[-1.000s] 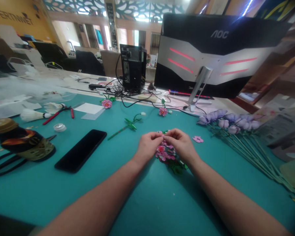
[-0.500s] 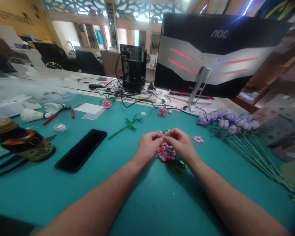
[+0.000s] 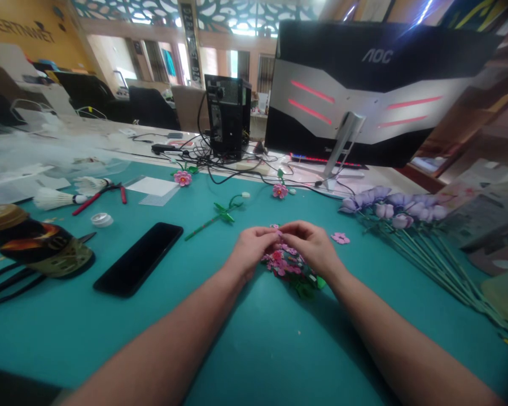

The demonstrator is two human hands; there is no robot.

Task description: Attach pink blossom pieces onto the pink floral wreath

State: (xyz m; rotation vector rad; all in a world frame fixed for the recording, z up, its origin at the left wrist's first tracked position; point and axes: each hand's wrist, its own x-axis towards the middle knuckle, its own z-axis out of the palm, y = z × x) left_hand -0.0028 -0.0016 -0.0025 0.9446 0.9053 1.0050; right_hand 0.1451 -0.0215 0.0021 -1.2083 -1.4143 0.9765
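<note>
My left hand (image 3: 253, 250) and my right hand (image 3: 314, 246) meet fingertip to fingertip, thumbs and forefingers pinched around a small pink flower piece (image 3: 279, 237). Fingers hide most of it. Just beneath them lies a pile of pink and green toy flower pieces (image 3: 284, 266), with green leaf parts (image 3: 305, 286) at its near side. To the right of my right hand rests a separate pink petal ring (image 3: 341, 238). Left of my left hand is a green toy stem (image 3: 211, 221) with leaves and a white bud tip.
Two pink toy flowers stand out farther back, one flower (image 3: 183, 178) left of the other flower (image 3: 280, 191). A phone (image 3: 139, 259), jar (image 3: 42, 242), red-handled pliers (image 3: 88, 203) and shuttlecocks (image 3: 55, 198) lie left. Purple flowers (image 3: 393, 208) lie right. A monitor (image 3: 376, 96) stands behind.
Both hands stay pinched together over the pile, with only slight finger shifts. A little more pink shows between the fingertips. The view has moved very slightly.
</note>
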